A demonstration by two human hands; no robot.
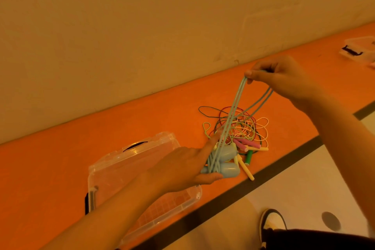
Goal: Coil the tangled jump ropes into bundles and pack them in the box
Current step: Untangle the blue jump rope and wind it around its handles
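Your left hand (188, 166) clamps the blue jump rope (241, 87) by its handles (229, 168); your right hand (284, 79) pinches its limp, light loops above the tabletop (121, 119). Grip near the handles, since the cord probably slips

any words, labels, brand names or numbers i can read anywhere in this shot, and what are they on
There is no readable text anywhere in this view.
clear box: no label or print shows.
light blue jump rope: handles look plain, no brand shows.
small clear container at the far right edge: too small and blurred to tell.
shoe: no legible mark.
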